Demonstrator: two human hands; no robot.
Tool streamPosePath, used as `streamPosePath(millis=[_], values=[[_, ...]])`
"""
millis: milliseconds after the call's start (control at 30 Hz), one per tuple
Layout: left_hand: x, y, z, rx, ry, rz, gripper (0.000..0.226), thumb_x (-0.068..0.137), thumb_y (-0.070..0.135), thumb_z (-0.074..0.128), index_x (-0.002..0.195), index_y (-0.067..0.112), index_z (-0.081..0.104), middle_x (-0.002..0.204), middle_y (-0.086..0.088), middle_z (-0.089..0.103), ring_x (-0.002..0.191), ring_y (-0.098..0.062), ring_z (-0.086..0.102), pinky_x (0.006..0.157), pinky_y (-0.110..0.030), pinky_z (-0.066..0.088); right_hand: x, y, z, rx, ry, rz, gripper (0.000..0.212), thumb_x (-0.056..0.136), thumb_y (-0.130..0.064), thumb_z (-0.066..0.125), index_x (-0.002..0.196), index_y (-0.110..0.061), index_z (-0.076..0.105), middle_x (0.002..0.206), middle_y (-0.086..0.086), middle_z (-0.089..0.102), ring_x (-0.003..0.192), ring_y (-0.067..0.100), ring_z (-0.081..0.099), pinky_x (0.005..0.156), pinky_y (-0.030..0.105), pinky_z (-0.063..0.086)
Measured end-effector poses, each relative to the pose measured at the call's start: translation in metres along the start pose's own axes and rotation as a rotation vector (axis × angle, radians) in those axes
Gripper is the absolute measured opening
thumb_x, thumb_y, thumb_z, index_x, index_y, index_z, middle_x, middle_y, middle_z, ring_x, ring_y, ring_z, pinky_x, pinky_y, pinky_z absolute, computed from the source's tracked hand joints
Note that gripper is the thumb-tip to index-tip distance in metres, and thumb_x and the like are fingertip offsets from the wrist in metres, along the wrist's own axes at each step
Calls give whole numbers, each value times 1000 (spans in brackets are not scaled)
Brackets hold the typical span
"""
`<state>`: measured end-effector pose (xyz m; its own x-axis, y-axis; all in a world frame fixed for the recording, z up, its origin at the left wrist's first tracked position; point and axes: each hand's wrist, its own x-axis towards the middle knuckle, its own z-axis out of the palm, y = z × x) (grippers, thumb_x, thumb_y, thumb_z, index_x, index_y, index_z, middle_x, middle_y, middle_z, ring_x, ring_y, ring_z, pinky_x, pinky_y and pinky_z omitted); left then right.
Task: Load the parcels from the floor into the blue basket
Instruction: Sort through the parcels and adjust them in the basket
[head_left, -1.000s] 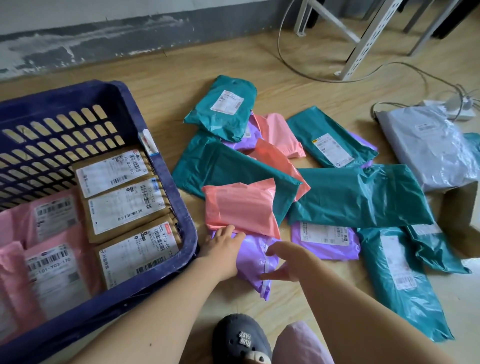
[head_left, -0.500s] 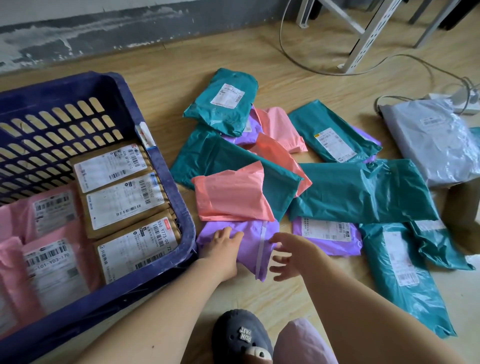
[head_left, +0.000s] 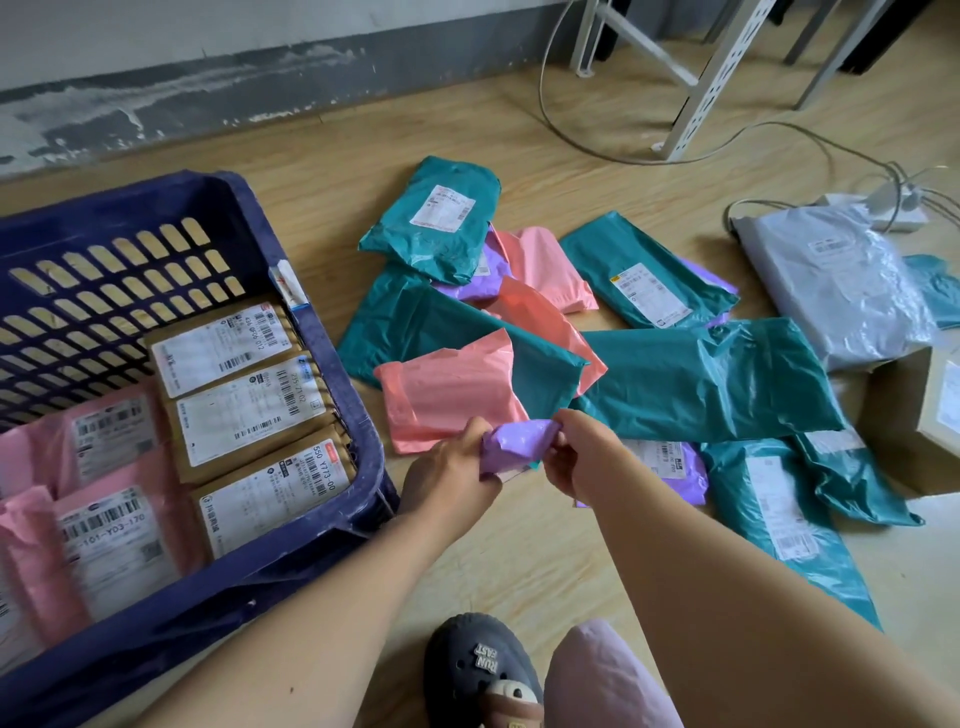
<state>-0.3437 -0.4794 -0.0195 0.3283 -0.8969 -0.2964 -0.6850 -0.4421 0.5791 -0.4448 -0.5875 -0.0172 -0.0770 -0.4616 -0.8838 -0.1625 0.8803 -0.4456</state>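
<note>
Parcel-sorting storeroom: labelled parcels (head_left: 701, 384) on floor (head_left: 519, 561), slotted shelving frame (head_left: 712, 78).

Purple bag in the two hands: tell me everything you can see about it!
The small purple plastic mailer bag looks soft, thin and crinkled, bunched up rather than flat. The left hand grips its left end and the right hand pinches its right end. It is held just in front of the pink plastic parcel. No label shows.
</note>
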Motion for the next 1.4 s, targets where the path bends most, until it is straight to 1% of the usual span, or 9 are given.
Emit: streamPosePath(millis=[167, 300, 500, 567, 700, 967, 1167, 1300, 1400], values=[[-5, 24, -17, -228, -24, -141, 46, 85, 21, 55, 127, 14, 39, 103, -11, 63, 94, -32, 61, 71, -31, 43, -19, -31, -6, -42, 19, -156, 25, 89, -25, 53, 67, -15, 45, 48, 0, 42, 29, 11, 40, 34, 11, 33], [-9, 39, -37, -449, -51, -179, 43, 86, 16, 54, 127, 14, 41, 113, -10, 60, 104, -30, 58, 83, -29, 44, -47, -54, -10, -237, 127, -288, 21, 81, -11, 54, 60, -8, 52, 48, 6, 46, 34, 16, 41, 43, 19, 34], [-23, 71, -85, -513, 73, -135, 29, 92, 12, 49, 120, 5, 50, 95, -5, 50, 87, -18, 40, 60, -17, 24, -97, -74, -6, -360, 146, -520, 9, 85, -8, 50, 80, -4, 56, 60, 7, 49, 63, 25, 56, 68, 37, 54], [-24, 80, -104, -539, 81, -110, 29, 92, 11, 50, 119, 4, 52, 103, -10, 55, 91, -20, 46, 68, -19, 29, -116, -74, -7, -406, 208, -590, 13, 86, -12, 49, 86, 0, 55, 64, 10, 55, 68, 27, 60, 80, 40, 55], [-35, 95, -143, -472, 102, -75, 23, 92, 11, 46, 112, 6, 55, 99, -9, 53, 90, -21, 48, 73, -22, 32, -162, -69, -17, -513, 342, -796, 36, 88, -25, 48, 121, -12, 47, 111, 10, 59, 101, 30, 61, 87, 34, 47], [-77, 100, -203, -500, 160, -44, 11, 87, 4, 46, 84, 13, 53, 86, -7, 54, 76, -21, 49, 63, -25, 35, -228, -44, -12, -519, 310, -1060, 59, 91, -27, 48, 146, -25, 25, 135, 8, 48, 118, 29, 52, 91, 34, 41], [-112, 77, -225, -530, 243, -38, 20, 87, 3, 46, 94, 17, 59, 86, -8, 61, 82, -22, 55, 64, -26, 39, -259, -32, 10, -799, 189, -1220, 64, 77, -16, 65, 136, -28, 40, 129, 5, 50, 110, 26, 55, 79, 28, 38], [-124, 66, -243, -572, 373, -30, 17, 89, 7, 48, 93, 18, 61, 82, -3, 60, 75, -19, 55, 57, -21, 37, -276, -32, 34, -761, 99, -1296, 20, 72, -18, 67, 86, -19, 52, 85, 1, 56, 79, 24, 50, 64, 26, 33], [-127, 48, -260, -641, 483, -43, 21, 91, 18, 53, 110, 15, 62, 101, -2, 62, 85, -16, 55, 58, -22, 40, -284, -31, 52, -582, 69, -1280, 10, 73, -19, 61, 77, -17, 53, 73, 1, 55, 71, 23, 48, 63, 28, 35]])
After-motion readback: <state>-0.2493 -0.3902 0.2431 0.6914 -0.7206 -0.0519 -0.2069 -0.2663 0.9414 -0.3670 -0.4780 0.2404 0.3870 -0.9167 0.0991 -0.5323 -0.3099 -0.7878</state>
